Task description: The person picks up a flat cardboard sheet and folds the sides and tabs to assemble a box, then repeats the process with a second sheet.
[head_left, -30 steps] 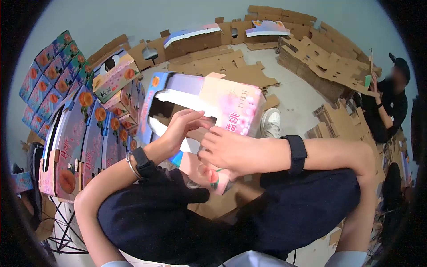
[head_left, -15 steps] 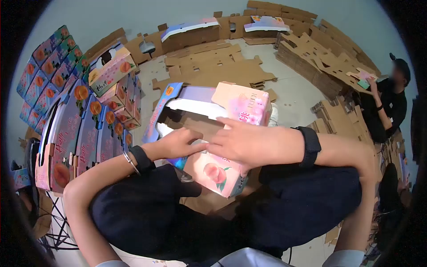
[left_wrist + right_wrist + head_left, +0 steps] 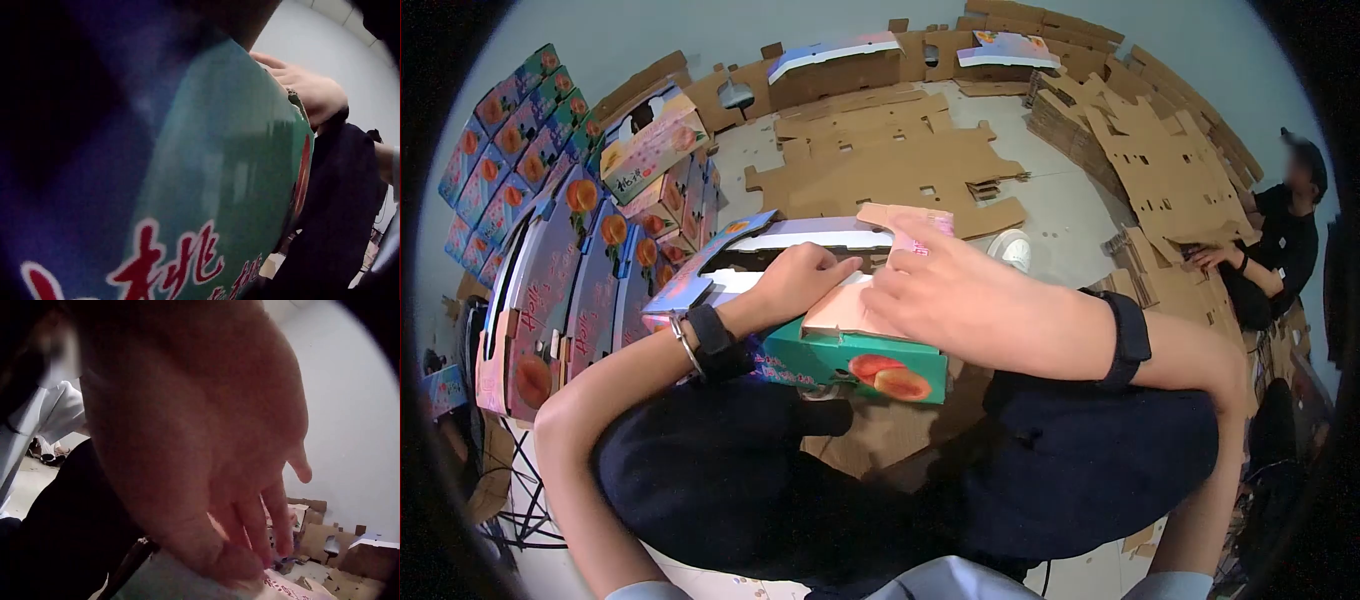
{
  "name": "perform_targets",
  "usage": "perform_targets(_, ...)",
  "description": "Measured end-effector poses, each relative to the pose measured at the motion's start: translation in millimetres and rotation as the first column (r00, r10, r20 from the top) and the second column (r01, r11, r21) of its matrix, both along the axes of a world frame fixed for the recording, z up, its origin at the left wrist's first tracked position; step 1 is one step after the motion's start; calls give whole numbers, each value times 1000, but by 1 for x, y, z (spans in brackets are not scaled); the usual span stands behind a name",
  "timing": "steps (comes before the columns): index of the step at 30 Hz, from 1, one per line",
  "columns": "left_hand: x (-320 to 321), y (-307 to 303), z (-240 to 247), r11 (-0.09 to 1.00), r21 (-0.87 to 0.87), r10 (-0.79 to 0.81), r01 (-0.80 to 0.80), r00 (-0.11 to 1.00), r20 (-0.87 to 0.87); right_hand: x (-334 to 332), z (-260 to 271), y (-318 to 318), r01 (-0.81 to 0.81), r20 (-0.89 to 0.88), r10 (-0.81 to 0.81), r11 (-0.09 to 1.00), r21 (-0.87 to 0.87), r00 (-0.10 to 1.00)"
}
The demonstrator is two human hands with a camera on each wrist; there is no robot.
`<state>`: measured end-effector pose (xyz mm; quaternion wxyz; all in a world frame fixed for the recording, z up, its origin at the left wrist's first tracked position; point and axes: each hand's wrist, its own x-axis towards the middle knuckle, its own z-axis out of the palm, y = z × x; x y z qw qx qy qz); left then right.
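Observation:
A printed cardboard fruit box (image 3: 855, 365) stands between the knees, its green side with a peach picture facing me. A gap along its top shows the dark inside. My left hand (image 3: 795, 285) lies over the near edge of that gap, fingers loosely bent. The fingers of my right hand (image 3: 940, 295) spread across the pale end flap (image 3: 850, 305) and reach to the pink far corner. From the right wrist, the right hand's fingers (image 3: 272, 515) look nearly straight, thumb down on the box. The left wrist view shows the green wall with red lettering (image 3: 200, 253).
Finished fruit boxes (image 3: 530, 150) are stacked at the left, with larger upright ones (image 3: 550, 300) nearer me. Flat brown cardboard sheets (image 3: 880, 165) cover the floor ahead, and more are piled at the right (image 3: 1170, 170). Another person (image 3: 1285, 240) sits at the far right.
The box has turned and tipped, so its green side now faces me instead of the pink peach end. Both hands moved along with it and stay on its top.

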<state>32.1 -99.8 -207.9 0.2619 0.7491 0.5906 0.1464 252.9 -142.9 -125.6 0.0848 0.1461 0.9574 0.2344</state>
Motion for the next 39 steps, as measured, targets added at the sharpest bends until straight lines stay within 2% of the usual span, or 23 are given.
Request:
perform_targets(2,-3,2,-9,996,59,-72,67,994,83,-8,-3,0,-93,-154,81,993,-71,985)
perform_targets(3,-1,0,-7,996,57,-72,68,994,84,-10,-7,-1,-92,-153,80,993,-72,985)
perform_targets(5,4,-2,-3,994,22,-112,111,992,57,-16,-19,-2,-202,-313,145,966,-161,939)
perform_targets(10,1,0,-10,985,-4,-175,175,984,16,-28,-35,-2,-198,-317,106,942,-272,942)
perform_targets(12,-3,3,-17,970,-33,-238,242,967,88,-31,-37,1,-208,-327,110,937,-282,939)
perform_targets(14,-8,7,-25,955,-20,-293,295,953,73,-33,-39,3,-231,-361,96,907,-352,927)
perform_targets(16,-9,11,-31,881,97,-474,464,869,146,-37,-40,6,-239,-382,91,901,-362,920)
perform_targets(20,-8,14,-32,809,30,-580,587,790,200,-43,-37,9,-240,-386,65,873,-425,920)
perform_targets(22,-2,6,-25,764,144,-622,629,659,423,-44,-37,11,-263,-393,66,841,-472,917)
perform_targets(23,-3,6,-23,764,146,-623,629,658,423,-45,-37,11,-286,-400,67,806,-518,914)
perform_targets(25,-8,11,-28,685,24,-710,729,658,251,-46,-39,11,-290,-406,47,774,-562,913)
perform_targets(30,-4,7,-43,699,70,-690,711,645,328,-48,-39,13,-327,-441,19,699,-636,897)
perform_targets(32,-4,7,-43,676,52,-706,735,625,333,-50,-37,14,-263,-387,-51,650,-712,921)
perform_targets(36,-4,10,-46,629,28,-734,777,582,350,-57,-39,8,-239,-401,-77,695,-678,913)
perform_targets(38,-2,10,-48,606,15,-748,795,563,352,-57,-38,3,-206,-392,-30,813,-544,919)
perform_targets(39,-2,14,-52,595,13,-754,804,553,354,-57,-39,4,-205,-393,-31,814,-544,919)
